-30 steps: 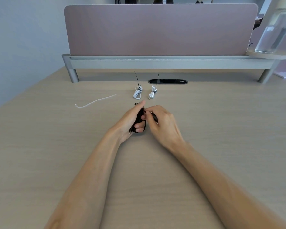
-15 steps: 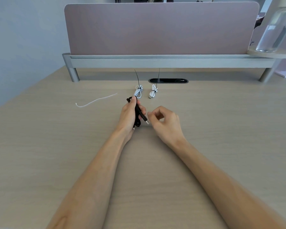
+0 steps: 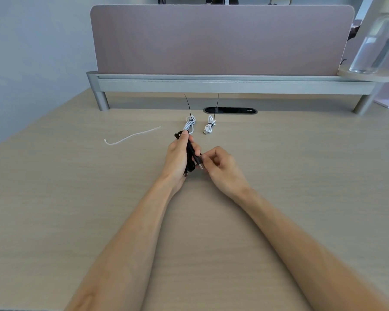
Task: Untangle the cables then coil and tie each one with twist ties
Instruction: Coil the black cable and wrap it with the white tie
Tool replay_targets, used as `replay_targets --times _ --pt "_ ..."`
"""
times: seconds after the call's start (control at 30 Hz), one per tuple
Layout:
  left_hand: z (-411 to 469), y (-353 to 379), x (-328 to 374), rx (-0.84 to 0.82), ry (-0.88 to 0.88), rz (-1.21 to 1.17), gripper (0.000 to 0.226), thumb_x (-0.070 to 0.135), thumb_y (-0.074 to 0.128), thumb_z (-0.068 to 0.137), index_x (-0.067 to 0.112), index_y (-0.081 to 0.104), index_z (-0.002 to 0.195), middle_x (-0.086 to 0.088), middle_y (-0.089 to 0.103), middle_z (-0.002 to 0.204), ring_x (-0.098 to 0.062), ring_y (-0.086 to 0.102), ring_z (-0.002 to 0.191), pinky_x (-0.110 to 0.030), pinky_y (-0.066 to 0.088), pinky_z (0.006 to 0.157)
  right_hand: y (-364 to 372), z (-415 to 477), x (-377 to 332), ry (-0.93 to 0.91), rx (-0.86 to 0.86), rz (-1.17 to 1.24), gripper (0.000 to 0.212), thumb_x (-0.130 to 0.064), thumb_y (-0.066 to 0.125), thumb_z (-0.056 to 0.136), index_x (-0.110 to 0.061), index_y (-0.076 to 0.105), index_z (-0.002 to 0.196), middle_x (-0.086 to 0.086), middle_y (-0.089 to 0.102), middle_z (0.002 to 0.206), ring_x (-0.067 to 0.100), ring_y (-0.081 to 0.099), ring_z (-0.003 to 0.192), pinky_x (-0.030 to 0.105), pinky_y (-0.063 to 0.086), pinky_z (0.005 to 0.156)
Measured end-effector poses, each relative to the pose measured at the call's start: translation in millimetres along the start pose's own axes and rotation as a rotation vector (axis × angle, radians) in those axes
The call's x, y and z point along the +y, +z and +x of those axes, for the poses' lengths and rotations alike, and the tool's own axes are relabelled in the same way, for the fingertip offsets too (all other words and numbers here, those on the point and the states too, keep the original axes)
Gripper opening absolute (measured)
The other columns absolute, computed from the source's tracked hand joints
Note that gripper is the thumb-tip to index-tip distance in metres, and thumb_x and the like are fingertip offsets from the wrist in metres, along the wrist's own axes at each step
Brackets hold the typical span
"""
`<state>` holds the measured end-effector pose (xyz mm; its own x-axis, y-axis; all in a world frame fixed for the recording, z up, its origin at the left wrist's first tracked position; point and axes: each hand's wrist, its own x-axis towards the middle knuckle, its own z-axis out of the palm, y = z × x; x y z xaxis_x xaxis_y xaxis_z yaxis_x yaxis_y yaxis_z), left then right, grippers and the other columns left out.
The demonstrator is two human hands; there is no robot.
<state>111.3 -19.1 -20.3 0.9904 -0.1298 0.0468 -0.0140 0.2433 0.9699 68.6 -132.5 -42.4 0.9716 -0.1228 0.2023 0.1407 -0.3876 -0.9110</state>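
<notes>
My left hand (image 3: 177, 157) grips a coiled black cable (image 3: 190, 153) upright over the desk, thumb at the top of the coil. A plug end of that cable sticks out to the right. My right hand (image 3: 220, 170) sits just right of it with curled fingers, its fingertips at the plug. Behind the hands lie two coiled white cables (image 3: 190, 124) (image 3: 209, 127), each bound by a black tie whose long tail points up. A loose white tie (image 3: 131, 136) lies on the desk to the left.
The wooden desk (image 3: 301, 187) ends at a grey rail and a mauve partition (image 3: 220, 39). A black cable slot (image 3: 230, 110) sits in the desk behind the white coils. A clear bottle (image 3: 375, 46) stands on a shelf at the far right.
My left hand turned the black coil upright and lifted it away from me. My right hand let go of the coil, drew back, then moved its fingertips to the plug end.
</notes>
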Motion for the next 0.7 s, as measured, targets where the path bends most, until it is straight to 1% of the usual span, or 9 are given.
replay_targets --times 0.1,0.17,0.23,0.3,0.4,0.5,0.57,0.63,0.7 --pt "0.8 0.7 -1.6 0.031 0.019 0.039 0.031 0.035 0.033 0.104 0.017 0.046 0.082 0.007 0.048 0.048 -0.017 0.046 0.052 -0.024 0.039 0.046 -0.4 -2.7 -2.9 -0.006 -0.037 -0.035 0.017 -0.025 0.053 0.097 -0.022 0.056 0.081 -0.008 0.064 0.073 0.002 0.055 0.063 0.022 0.043 0.065" --pt "0.5 1.9 -2.0 0.031 0.023 0.048 0.031 0.036 0.033 0.104 0.018 0.045 0.081 0.007 0.048 0.048 -0.014 0.049 0.053 -0.024 0.040 0.047 -1.0 -1.8 -7.1 0.042 -0.062 0.017 0.015 -0.032 0.049 0.098 -0.022 0.057 0.090 -0.008 0.067 0.083 0.003 0.064 0.075 0.025 0.047 0.075" --pt "0.1 3.6 -2.8 0.027 0.032 0.052 0.032 0.036 0.034 0.104 0.018 0.044 0.080 0.008 0.054 0.053 -0.013 0.051 0.052 -0.024 0.042 0.049 0.8 -0.9 -9.7 0.093 -0.096 0.006 0.029 -0.049 0.044 0.096 -0.022 0.055 0.103 -0.007 0.068 0.096 0.008 0.066 0.090 0.029 0.049 0.087" --pt "0.2 4.2 -4.5 0.010 0.039 0.065 0.031 0.035 0.034 0.104 0.019 0.044 0.080 0.009 0.062 0.062 -0.012 0.056 0.060 -0.025 0.046 0.057 5.6 0.9 -7.2 0.077 -0.145 -0.112 0.042 -0.058 0.038 0.094 -0.022 0.056 0.108 -0.003 0.066 0.103 0.017 0.062 0.101 0.038 0.048 0.093" --pt "0.2 4.1 -5.9 -0.062 0.020 0.067 0.030 0.036 0.033 0.104 0.020 0.043 0.080 0.006 0.071 0.078 -0.011 0.060 0.082 -0.030 0.049 0.076 10.9 1.9 -6.2 0.056 -0.179 -0.219 0.041 -0.061 0.033 0.088 -0.029 0.053 0.101 -0.002 0.067 0.101 0.025 0.060 0.105 0.046 0.046 0.094" --pt "0.8 4.2 -6.7 -0.129 0.016 0.093 0.031 0.038 0.032 0.104 0.022 0.044 0.080 0.001 0.075 0.095 -0.013 0.058 0.093 -0.035 0.047 0.087 11.6 4.3 -9.7 0.068 -0.212 -0.246 0.036 -0.054 0.031 0.085 -0.027 0.052 0.098 -0.003 0.065 0.097 0.026 0.058 0.103 0.043 0.046 0.092" --pt "-0.2 5.0 -7.5 -0.135 0.032 0.109 0.039 0.037 0.032 0.104 0.027 0.056 0.075 -0.003 0.072 0.109 -0.012 0.054 0.093 -0.035 0.045 0.090 9.0 3.6 -14.0 0.056 -0.233 -0.268 0.037 -0.043 0.032 0.085 -0.021 0.051 0.107 -0.002 0.061 0.097 0.027 0.055 0.101 0.041 0.043 0.091" --pt "-1.3 4.6 -7.9 -0.111 0.041 0.113 0.045 0.036 0.034 0.104 0.032 0.065 0.072 0.000 0.066 0.113 -0.009 0.052 0.090 -0.035 0.045 0.093 5.0 2.6 -17.9 0.043 -0.278 -0.272 0.037 -0.038 0.036 0.084 -0.020 0.051 0.112 -0.004 0.061 0.099 0.025 0.054 0.102 0.040 0.042 0.090" --pt "0.3 3.4 -8.2 -0.100 0.036 0.095 0.035 0.036 0.036 0.103 0.027 0.061 0.081 0.008 0.060 0.107 -0.010 0.051 0.091 -0.034 0.044 0.092 2.5 1.5 -18.1 0.032 -0.299 -0.261 0.014 -0.037 0.045 0.083 -0.028 0.050 0.093 -0.006 0.061 0.088 0.022 0.055 0.093 0.034 0.042 0.078"
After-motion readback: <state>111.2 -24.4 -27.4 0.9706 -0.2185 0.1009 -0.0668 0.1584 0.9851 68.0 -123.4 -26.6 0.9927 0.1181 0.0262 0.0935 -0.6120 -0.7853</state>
